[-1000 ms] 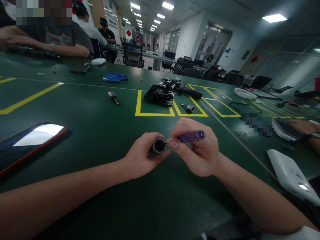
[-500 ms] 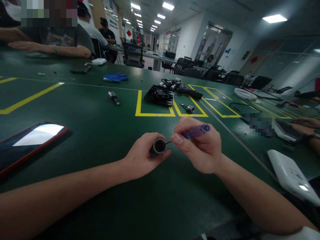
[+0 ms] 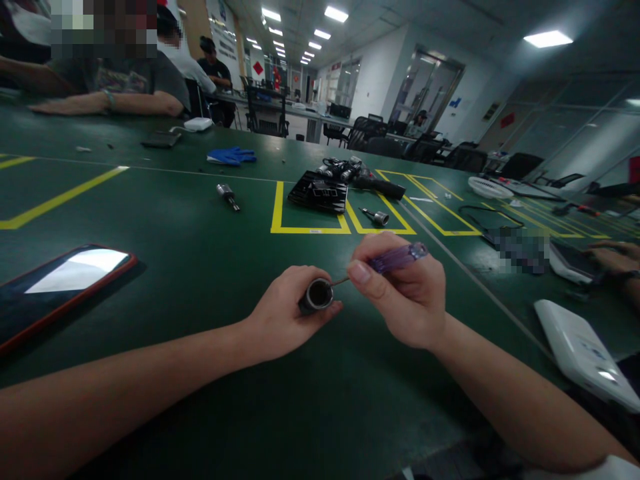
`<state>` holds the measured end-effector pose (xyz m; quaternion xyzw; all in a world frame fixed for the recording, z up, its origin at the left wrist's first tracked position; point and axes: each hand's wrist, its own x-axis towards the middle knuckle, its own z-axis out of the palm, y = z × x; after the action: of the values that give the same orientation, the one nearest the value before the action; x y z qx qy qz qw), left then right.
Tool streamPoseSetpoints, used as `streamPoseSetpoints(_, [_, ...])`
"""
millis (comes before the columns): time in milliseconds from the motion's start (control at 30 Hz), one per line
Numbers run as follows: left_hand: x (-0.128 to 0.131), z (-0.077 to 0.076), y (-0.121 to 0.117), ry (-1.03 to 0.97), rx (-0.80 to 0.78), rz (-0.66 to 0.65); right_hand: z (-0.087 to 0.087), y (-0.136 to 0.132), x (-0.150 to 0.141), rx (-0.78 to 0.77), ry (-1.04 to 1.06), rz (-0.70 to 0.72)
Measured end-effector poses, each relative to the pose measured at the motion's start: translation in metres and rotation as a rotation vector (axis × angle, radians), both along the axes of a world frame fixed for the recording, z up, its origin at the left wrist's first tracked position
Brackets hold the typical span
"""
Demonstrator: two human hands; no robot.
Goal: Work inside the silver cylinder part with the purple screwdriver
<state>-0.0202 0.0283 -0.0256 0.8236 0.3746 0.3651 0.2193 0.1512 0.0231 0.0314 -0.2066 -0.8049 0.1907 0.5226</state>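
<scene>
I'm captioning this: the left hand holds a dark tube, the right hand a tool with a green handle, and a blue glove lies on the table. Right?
Not quite: the head view shows that the tool is purple-handled, not green-handled. The left hand holds a dark tube, the right hand the tool, and a blue glove lies on the table.

My screwdriver handle (image 3: pixel 397 259) was a see-through purple, and my tube (image 3: pixel 317 297) dark with a greyish rim. I had yellow tape (image 3: pixel 277 208) on a deep green table (image 3: pixel 200 267), a blue glove (image 3: pixel 234 156), a red-orange-edged black phone (image 3: pixel 60 293) and a white-streaked black box (image 3: pixel 319 201).
</scene>
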Motion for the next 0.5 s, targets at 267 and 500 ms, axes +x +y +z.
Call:
streamPoseSetpoints(267, [0.000,0.001,0.001,0.023,0.046,0.028,-0.008,-0.004,0.000,-0.036,0.024,-0.041])
streamPoseSetpoints(500, [0.001,0.003,-0.001,0.062,0.129,0.067,-0.016,-0.011,0.003,-0.015,0.064,-0.123])
